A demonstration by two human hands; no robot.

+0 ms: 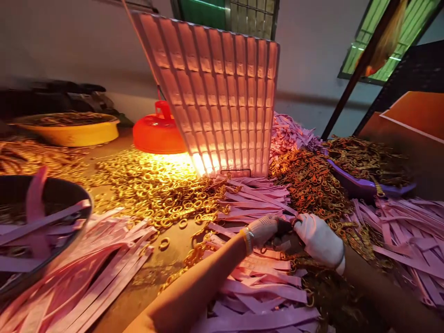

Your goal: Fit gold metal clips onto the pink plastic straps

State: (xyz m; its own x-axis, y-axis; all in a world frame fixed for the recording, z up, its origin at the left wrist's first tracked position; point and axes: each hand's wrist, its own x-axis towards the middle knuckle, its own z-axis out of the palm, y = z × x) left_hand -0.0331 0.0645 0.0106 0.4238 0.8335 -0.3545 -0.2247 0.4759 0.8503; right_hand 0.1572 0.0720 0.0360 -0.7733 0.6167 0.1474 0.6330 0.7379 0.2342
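Observation:
My left hand (261, 232), in a light knitted glove with dark fingertips, is closed in a pinch above pink straps (267, 280). Meeting it from the other side is my right hand (319, 238) in a white glove, its fingers also closed. A small dark metal piece (296, 222) shows between the fingertips; its exact kind is hidden. One pink strap (274, 200) runs up to the fingertips, though I cannot tell which hand grips it. Gold chain pieces and clasps (312, 182) heap just beyond my right hand.
Loose gold rings (166, 185) spread under a glowing red lamp (156, 134). A ribbed panel (222, 92) stands upright behind. Left are a dark basin (88, 199) and a yellow basin (79, 134); right, a purple tray (357, 180) and more pink straps (409, 231).

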